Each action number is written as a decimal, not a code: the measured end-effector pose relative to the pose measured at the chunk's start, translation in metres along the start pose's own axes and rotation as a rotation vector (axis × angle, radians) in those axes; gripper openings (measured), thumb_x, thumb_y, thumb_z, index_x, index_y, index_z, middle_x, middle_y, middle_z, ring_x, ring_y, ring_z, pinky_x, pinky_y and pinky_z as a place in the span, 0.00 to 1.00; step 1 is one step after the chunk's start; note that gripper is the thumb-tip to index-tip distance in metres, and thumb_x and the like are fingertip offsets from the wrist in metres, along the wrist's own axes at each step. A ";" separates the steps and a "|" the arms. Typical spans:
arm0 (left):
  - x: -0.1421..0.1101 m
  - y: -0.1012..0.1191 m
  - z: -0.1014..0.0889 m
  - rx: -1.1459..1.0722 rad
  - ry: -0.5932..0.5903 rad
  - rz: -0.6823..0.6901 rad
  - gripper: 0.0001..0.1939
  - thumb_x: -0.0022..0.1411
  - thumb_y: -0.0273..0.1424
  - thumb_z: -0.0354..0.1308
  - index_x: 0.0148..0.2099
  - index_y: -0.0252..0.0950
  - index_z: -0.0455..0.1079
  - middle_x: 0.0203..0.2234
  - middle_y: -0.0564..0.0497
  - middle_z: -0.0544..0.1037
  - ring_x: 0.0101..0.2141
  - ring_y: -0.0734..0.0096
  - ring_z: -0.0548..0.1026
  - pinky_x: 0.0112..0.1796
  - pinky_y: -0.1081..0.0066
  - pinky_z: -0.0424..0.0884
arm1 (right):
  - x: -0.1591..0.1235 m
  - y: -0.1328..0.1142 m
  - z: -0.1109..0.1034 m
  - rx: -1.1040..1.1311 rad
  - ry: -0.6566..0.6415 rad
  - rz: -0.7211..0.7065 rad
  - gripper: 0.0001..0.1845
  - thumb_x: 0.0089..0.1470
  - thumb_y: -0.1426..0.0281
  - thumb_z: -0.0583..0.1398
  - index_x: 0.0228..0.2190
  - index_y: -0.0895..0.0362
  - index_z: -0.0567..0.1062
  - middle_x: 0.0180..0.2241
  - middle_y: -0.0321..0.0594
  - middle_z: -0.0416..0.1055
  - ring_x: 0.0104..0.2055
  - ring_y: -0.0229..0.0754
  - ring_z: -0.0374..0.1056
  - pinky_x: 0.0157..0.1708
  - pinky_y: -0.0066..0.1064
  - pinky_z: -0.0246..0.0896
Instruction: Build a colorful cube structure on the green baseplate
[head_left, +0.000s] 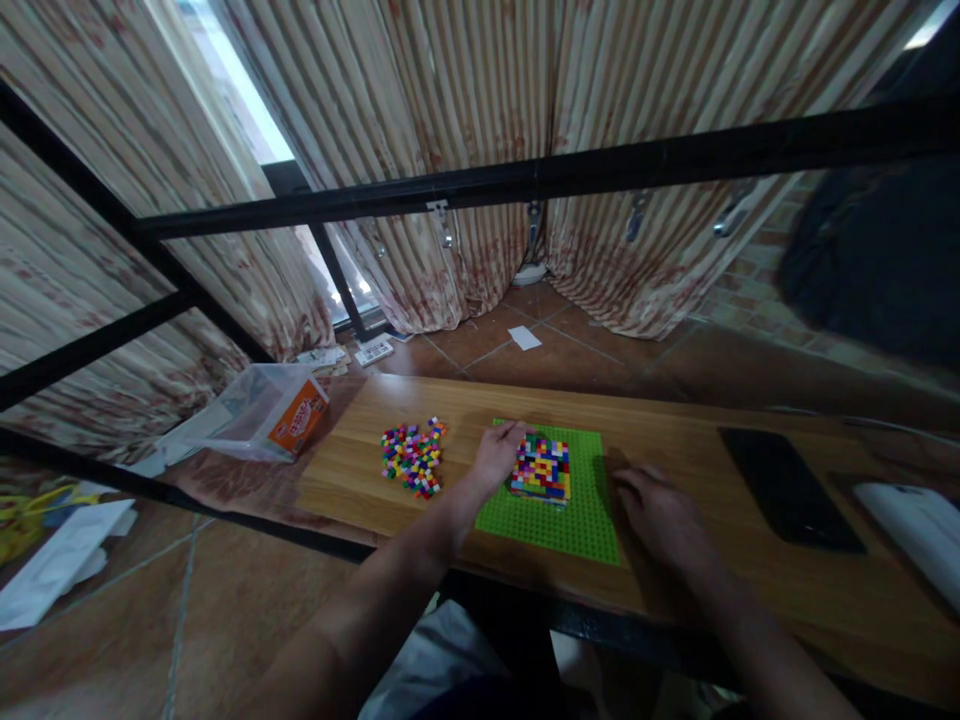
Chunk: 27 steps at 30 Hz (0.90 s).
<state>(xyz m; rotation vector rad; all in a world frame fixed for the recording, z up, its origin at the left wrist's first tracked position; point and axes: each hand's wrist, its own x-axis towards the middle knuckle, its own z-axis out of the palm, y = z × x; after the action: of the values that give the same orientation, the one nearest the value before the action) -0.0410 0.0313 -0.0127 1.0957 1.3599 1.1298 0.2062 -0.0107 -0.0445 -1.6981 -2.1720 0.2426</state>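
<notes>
My left hand (498, 456) is at the far left corner of a flat block of small multicoloured toy bricks (541, 470). Its fingers are pressed together, and whatever they pinch is too small to make out. The block stands on a bright green studded baseplate (592, 520), its layers showing along the near side. Just off the plate's right edge, my right hand (656, 510) rests low over the wooden surface with its fingers curled in and nothing visible in them. To the left of the plate lies a loose heap of small coloured bricks (412, 458).
A clear plastic box (259, 410) with an orange label stands beyond the table's left end. A black flat object (791, 490) lies on the wooden table (465, 395) at right, with a white object (915, 530) farther right. Black metal bars (480, 187) cross in front of curtains.
</notes>
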 end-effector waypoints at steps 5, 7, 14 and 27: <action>0.002 -0.002 0.008 0.039 -0.017 -0.016 0.14 0.58 0.36 0.55 0.30 0.33 0.77 0.18 0.57 0.68 0.21 0.78 0.62 0.26 0.74 0.59 | 0.000 0.004 0.004 -0.001 -0.002 0.016 0.17 0.61 0.69 0.49 0.40 0.56 0.77 0.42 0.45 0.73 0.37 0.43 0.72 0.40 0.35 0.66; 0.002 -0.004 0.009 0.056 -0.013 -0.004 0.14 0.59 0.36 0.54 0.30 0.33 0.76 0.18 0.57 0.68 0.21 0.78 0.62 0.26 0.75 0.59 | 0.000 0.007 0.006 -0.007 0.002 0.009 0.17 0.61 0.68 0.49 0.40 0.56 0.77 0.42 0.45 0.73 0.37 0.43 0.72 0.40 0.35 0.67; 0.006 -0.014 0.012 0.137 0.016 0.033 0.15 0.60 0.35 0.53 0.31 0.32 0.77 0.17 0.57 0.67 0.21 0.78 0.62 0.24 0.75 0.57 | -0.001 0.013 0.009 -0.012 0.012 -0.022 0.19 0.62 0.66 0.47 0.41 0.56 0.77 0.42 0.45 0.74 0.36 0.44 0.72 0.38 0.36 0.67; 0.006 -0.003 -0.079 0.714 0.444 0.110 0.17 0.60 0.21 0.50 0.49 0.32 0.73 0.45 0.40 0.78 0.46 0.64 0.75 0.48 0.68 0.67 | -0.003 0.014 0.010 0.000 0.006 -0.032 0.20 0.61 0.65 0.47 0.41 0.56 0.77 0.43 0.46 0.74 0.37 0.45 0.73 0.38 0.37 0.68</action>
<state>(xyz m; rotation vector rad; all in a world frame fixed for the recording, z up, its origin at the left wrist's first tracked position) -0.1207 0.0314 -0.0122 1.4838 2.1773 1.0200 0.2161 -0.0094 -0.0591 -1.6605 -2.1928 0.2287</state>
